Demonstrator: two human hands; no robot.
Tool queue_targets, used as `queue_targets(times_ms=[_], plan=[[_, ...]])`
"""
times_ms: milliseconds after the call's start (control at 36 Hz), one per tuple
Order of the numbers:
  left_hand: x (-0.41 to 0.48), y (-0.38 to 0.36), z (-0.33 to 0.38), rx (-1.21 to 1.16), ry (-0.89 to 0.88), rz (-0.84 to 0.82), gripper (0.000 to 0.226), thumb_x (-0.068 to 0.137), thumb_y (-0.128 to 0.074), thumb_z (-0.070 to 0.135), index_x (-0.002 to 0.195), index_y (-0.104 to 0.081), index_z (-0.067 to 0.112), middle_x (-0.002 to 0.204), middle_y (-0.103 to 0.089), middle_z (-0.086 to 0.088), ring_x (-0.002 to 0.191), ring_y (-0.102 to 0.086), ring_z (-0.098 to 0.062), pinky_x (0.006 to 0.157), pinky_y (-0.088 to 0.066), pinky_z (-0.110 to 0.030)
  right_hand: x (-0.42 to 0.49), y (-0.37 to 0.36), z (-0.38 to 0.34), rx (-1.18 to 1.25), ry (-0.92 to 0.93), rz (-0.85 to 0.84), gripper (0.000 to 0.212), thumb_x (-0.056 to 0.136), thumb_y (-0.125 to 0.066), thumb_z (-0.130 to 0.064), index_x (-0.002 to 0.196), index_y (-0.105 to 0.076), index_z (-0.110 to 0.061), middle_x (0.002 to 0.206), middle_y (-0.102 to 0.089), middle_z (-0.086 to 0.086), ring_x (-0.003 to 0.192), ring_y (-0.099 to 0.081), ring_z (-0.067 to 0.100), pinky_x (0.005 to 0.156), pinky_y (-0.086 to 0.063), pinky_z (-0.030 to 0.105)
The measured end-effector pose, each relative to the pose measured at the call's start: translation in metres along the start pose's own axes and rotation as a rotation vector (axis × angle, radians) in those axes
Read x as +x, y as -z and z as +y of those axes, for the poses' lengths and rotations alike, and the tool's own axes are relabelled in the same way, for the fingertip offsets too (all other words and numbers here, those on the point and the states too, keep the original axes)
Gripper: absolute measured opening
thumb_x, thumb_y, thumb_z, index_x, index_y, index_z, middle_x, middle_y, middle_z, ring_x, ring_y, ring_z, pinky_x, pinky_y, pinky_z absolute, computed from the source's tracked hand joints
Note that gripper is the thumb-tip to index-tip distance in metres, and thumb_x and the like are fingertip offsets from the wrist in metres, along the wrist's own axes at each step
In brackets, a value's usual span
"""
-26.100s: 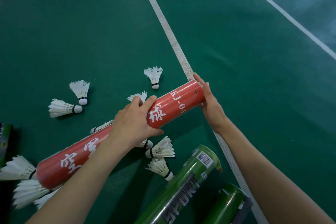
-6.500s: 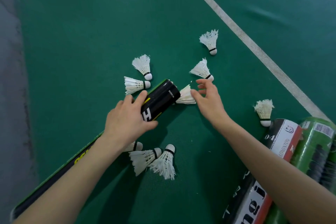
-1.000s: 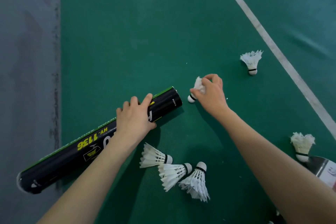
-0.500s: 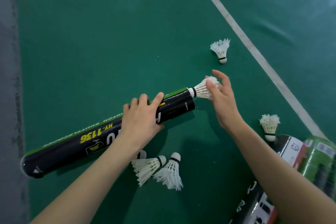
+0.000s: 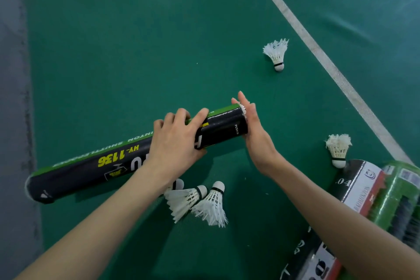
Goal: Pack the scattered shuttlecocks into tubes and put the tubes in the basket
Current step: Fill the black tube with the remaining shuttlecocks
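A green sports-court floor (image 5: 136, 41) with a slightly mottled, matte skin fills the view. A white painted line (image 5: 318, 52), rough and speckled, runs diagonally down the right side, and a grey strip (image 5: 11, 120) borders the left edge.

A long black tube (image 5: 91, 166) lies slantwise across the middle, a smooth glossy cylinder with a green band along its upper side and yellow and white print. The left hand (image 5: 175, 143) grips it near the open end, fingers curled over the top and thumb along the side. The right hand (image 5: 254, 134) is flat, fingers straight and together, its palm pressed against the tube's mouth. Only the frayed white feather tips of a shuttlecock (image 5: 243, 107) show between palm and rim; the rest is inside.

Loose white feathered shuttlecocks with rounded cork heads and black bands lie around: a far shuttlecock (image 5: 276, 52) beyond the hands, a ragged shuttlecock (image 5: 338, 149) at the right, and a pair of shuttlecocks (image 5: 197, 202) side by side, feathers touching, just below the left wrist. A further cork head (image 5: 178, 184) peeks from under the left forearm, its feathers hidden.

At the lower right lie a black, white and red tube (image 5: 354, 191) and a green tube (image 5: 400, 191), side by side, partly covered by the right forearm and cut off by the frame. Their print is too broken up to read. No basket is in view.
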State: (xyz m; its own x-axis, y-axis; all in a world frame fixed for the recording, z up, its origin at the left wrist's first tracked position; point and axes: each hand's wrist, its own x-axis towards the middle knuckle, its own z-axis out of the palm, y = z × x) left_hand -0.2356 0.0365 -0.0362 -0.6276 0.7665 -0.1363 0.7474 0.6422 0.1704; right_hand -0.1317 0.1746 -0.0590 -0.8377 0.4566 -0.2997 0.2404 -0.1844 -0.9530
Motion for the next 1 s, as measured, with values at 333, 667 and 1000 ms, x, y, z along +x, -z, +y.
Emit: queue_targets(times_ms=[333, 667, 1000], plan=[[-0.009, -0.022, -0.032, 0.159, 0.07, -0.21, 0.076, 0.084, -0.066, 0.031, 0.144, -0.02, 0.034, 0.129, -0.041, -0.007, 0.118, -0.041, -0.03, 0.101, -0.032, -0.043, -0.047, 0.01, 0.052, -0.606, 0.261, -0.122, 0.025, 0.089, -0.063, -0.029, 0.106, -0.049, -0.018, 0.1, -0.054, -0.006, 0.098, -0.052, 0.007, 0.09, -0.043, 0.019], [-0.012, -0.025, -0.034, 0.125, 0.076, -0.227, 0.089, 0.077, -0.076, 0.032, 0.146, -0.02, 0.032, 0.132, -0.043, -0.011, 0.122, -0.042, -0.033, 0.102, -0.032, -0.047, -0.057, 0.018, 0.069, -1.289, 0.755, -0.642, 0.049, 0.074, -0.058, -0.011, 0.121, -0.053, -0.026, 0.108, -0.051, -0.002, 0.104, -0.045, 0.017, 0.09, -0.048, 0.032], [-0.013, -0.016, -0.035, 0.096, 0.091, -0.172, 0.089, 0.077, -0.077, 0.033, 0.145, -0.021, 0.031, 0.131, -0.043, -0.01, 0.121, -0.042, -0.033, 0.102, -0.032, -0.046, -0.036, 0.06, 0.034, -0.886, 0.29, -0.111, 0.047, 0.08, -0.073, -0.009, 0.119, -0.048, -0.007, 0.107, -0.051, -0.002, 0.099, -0.053, 0.018, 0.088, -0.041, 0.026]])
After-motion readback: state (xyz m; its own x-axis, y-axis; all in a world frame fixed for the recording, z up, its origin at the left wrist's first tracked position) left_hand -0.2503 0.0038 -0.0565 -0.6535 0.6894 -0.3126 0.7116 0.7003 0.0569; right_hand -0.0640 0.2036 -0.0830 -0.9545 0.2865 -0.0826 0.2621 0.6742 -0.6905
